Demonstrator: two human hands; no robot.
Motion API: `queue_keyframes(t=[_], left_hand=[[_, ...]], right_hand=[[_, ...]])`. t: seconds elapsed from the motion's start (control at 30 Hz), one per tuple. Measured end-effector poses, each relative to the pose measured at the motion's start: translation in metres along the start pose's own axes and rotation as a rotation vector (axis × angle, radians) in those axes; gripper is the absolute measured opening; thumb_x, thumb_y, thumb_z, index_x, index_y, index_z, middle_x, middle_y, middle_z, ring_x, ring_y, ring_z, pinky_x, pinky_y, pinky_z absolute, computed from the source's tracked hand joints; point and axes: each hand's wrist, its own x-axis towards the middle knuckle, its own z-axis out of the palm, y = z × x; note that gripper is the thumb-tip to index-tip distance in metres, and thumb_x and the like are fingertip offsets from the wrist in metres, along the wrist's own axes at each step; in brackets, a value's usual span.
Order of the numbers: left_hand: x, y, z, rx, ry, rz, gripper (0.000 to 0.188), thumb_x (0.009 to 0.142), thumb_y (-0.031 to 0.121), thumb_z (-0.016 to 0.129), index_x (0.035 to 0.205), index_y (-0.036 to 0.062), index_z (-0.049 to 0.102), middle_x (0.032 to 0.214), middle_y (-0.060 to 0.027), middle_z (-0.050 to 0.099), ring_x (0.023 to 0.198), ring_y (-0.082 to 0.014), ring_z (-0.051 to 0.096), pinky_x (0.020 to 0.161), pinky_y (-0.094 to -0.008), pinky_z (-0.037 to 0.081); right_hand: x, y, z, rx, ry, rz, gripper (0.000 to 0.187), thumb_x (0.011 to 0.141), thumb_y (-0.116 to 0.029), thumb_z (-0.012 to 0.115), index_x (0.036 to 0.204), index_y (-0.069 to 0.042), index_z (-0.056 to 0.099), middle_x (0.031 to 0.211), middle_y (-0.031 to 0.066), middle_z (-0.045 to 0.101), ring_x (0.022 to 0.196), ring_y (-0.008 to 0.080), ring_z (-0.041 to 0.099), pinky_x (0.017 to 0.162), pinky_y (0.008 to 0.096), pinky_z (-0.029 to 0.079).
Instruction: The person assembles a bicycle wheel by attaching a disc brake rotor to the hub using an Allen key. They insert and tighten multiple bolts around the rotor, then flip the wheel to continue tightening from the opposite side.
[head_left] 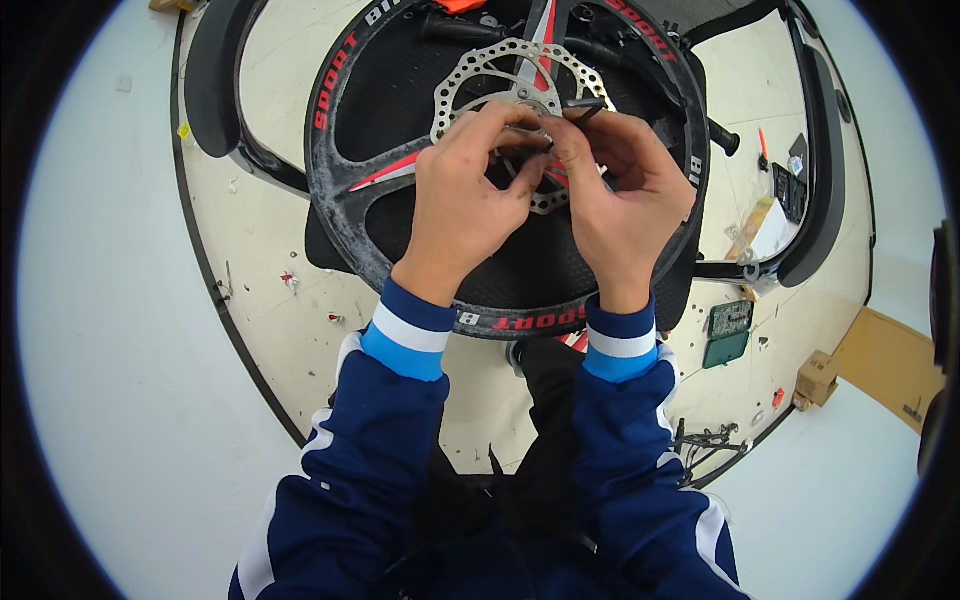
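Observation:
A black bicycle wheel point(332, 180) with red and white markings lies flat on the seat of a chair point(325, 245). On its hub sits a silver, perforated brake disc point(453, 92). My left hand point(470, 185) is over the disc near the hub, thumb and fingers pinched together; what they hold is hidden. Close beside it, my right hand point(625, 180) has its fingers closed on a small dark bent tool that looks like a hex key point(590, 106). Its end shows above the fingers. The fingertips of both hands nearly meet and hide part of the hub.
Curved black armrests point(212, 80) flank the wheel. Behind the disc lie dark handlebar grips point(465, 28) and an orange item point(460, 5). On the floor at right are an open green case point(728, 333), a black tool case point(789, 192) and a cardboard box point(818, 376).

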Motion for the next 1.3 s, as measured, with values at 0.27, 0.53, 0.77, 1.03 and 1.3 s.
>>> queue_keyframes(t=[0.27,0.53,0.77,1.03,1.3], left_hand=[[0.002,-0.003,-0.001,0.052,0.005,0.069,0.026,0.079,-0.003,0.077,0.103,0.0015,0.067,0.092,-0.0081,0.075,0.085,-0.0178,0.076,0.069,-0.0241,0.054],[-0.001,-0.002,0.005,0.034,0.018,0.055,0.031,0.079,-0.003,0.077,0.107,0.0022,0.066,0.092,-0.0081,0.076,0.078,-0.0143,0.074,0.068,-0.0237,0.054],[0.0,0.0,0.002,0.034,0.03,0.047,0.032,0.078,-0.003,0.077,0.108,0.0019,0.067,0.091,-0.0078,0.077,0.074,-0.0103,0.07,0.067,-0.0224,0.053],[-0.002,-0.002,0.002,-0.017,0.047,-0.015,0.034,0.074,-0.005,0.076,0.107,0.0029,0.068,0.092,-0.0086,0.075,0.067,-0.0132,0.066,0.061,-0.0237,0.052],[0.002,0.005,-0.007,-0.116,-0.063,-0.206,0.034,0.079,-0.008,0.074,0.112,-0.0045,0.065,0.095,-0.008,0.075,0.074,-0.0044,0.061,0.065,-0.0182,0.049]], right_hand=[[0.001,0.004,-0.007,0.048,-0.034,0.072,0.014,0.087,-0.002,0.075,0.099,0.004,0.072,0.086,0.0096,0.075,0.076,0.0149,0.074,0.071,0.0249,0.057],[0.001,0.008,-0.01,0.098,-0.113,0.106,0.013,0.088,-0.001,0.073,0.1,0.005,0.071,0.088,0.0096,0.075,0.079,0.0146,0.074,0.073,0.0246,0.057],[-0.001,0.006,-0.011,0.107,-0.082,0.143,0.012,0.089,0.0,0.072,0.099,0.005,0.071,0.087,0.0091,0.075,0.077,0.0144,0.074,0.072,0.0243,0.058],[-0.001,0.01,-0.011,0.133,-0.082,0.159,0.011,0.089,0.001,0.072,0.099,0.005,0.07,0.087,0.0084,0.074,0.078,0.0135,0.073,0.072,0.0244,0.058],[-0.002,0.004,-0.013,0.15,-0.127,0.186,0.012,0.088,0.001,0.072,0.099,0.005,0.071,0.088,0.008,0.074,0.079,0.0127,0.072,0.073,0.0241,0.057]])
